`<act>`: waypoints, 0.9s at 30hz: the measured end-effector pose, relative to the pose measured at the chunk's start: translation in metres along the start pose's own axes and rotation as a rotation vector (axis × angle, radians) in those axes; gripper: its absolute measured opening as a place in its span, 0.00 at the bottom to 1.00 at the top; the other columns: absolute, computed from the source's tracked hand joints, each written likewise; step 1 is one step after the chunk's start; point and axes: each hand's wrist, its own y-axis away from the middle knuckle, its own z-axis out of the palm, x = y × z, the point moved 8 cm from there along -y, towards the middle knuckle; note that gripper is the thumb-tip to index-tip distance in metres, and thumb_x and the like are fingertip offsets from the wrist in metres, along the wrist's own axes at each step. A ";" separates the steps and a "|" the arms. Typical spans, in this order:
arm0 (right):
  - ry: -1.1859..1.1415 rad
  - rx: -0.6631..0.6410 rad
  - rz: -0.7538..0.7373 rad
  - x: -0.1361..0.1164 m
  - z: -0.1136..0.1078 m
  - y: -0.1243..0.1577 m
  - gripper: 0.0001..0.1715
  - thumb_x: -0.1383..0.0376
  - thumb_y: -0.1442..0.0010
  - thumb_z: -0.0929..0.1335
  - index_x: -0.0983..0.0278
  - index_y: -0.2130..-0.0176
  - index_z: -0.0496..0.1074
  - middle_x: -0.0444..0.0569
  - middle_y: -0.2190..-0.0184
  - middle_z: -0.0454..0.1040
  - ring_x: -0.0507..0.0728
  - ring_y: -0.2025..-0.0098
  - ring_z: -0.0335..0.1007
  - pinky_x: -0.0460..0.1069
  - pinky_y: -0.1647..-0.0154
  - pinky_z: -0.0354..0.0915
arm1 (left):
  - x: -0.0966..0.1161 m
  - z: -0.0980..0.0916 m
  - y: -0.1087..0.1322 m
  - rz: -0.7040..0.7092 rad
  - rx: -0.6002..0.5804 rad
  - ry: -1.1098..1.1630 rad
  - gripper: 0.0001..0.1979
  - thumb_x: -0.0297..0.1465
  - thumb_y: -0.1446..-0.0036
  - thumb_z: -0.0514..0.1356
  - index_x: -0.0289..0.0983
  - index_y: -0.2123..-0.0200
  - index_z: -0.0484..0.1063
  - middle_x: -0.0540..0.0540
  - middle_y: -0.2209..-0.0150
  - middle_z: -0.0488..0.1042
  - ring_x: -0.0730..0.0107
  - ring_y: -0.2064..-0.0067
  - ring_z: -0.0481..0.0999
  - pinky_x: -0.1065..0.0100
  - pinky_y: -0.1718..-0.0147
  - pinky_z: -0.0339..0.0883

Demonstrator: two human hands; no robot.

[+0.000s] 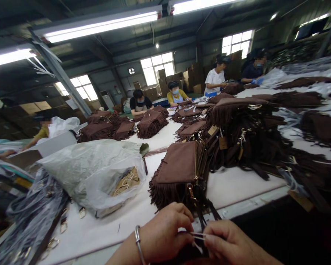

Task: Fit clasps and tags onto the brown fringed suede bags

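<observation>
My left hand [165, 232], with a metal bangle on the wrist, and my right hand [228, 243] are both at the bottom edge, fingers pinched on a thin pale string [198, 235] stretched between them. Dark straps [204, 215] run from my fingers up to a brown fringed suede bag [179, 169] lying on the white table [237, 184] just beyond my hands. The bag has a gold zipper along its side.
A clear plastic bag [93, 169] holding tan tags lies left of the brown bag. Piles of brown fringed bags [253, 136] cover the table to the right and far end. Several seated people [176, 94] work along the table. Loose straps with metal clasps [35, 221] lie at left.
</observation>
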 end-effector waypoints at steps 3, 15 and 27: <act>0.043 0.046 -0.004 -0.003 -0.019 0.007 0.28 0.44 0.39 0.65 0.66 0.72 0.69 0.41 0.79 0.62 0.49 0.76 0.55 0.45 0.74 0.53 | -0.001 -0.006 0.000 -0.087 0.024 0.037 0.06 0.27 0.42 0.60 0.38 0.66 0.78 0.50 0.64 0.79 0.72 0.62 0.76 0.74 0.62 0.65; -0.202 0.091 -0.124 -0.028 -0.011 -0.012 0.31 0.46 0.38 0.67 0.64 0.45 0.72 0.51 0.62 0.77 0.57 0.62 0.74 0.51 0.60 0.68 | 0.018 0.019 -0.020 -0.017 0.193 -0.206 0.03 0.26 0.42 0.61 0.37 0.66 0.75 0.48 0.70 0.78 0.69 0.71 0.75 0.72 0.73 0.60; 0.334 0.506 -0.359 -0.055 -0.052 -0.010 0.16 0.55 0.37 0.66 0.61 0.68 0.78 0.48 0.70 0.75 0.56 0.65 0.72 0.49 0.62 0.66 | 0.006 -0.003 -0.022 -0.017 0.537 -0.340 0.10 0.29 0.34 0.52 0.37 0.68 0.69 0.46 0.71 0.74 0.68 0.70 0.73 0.69 0.71 0.61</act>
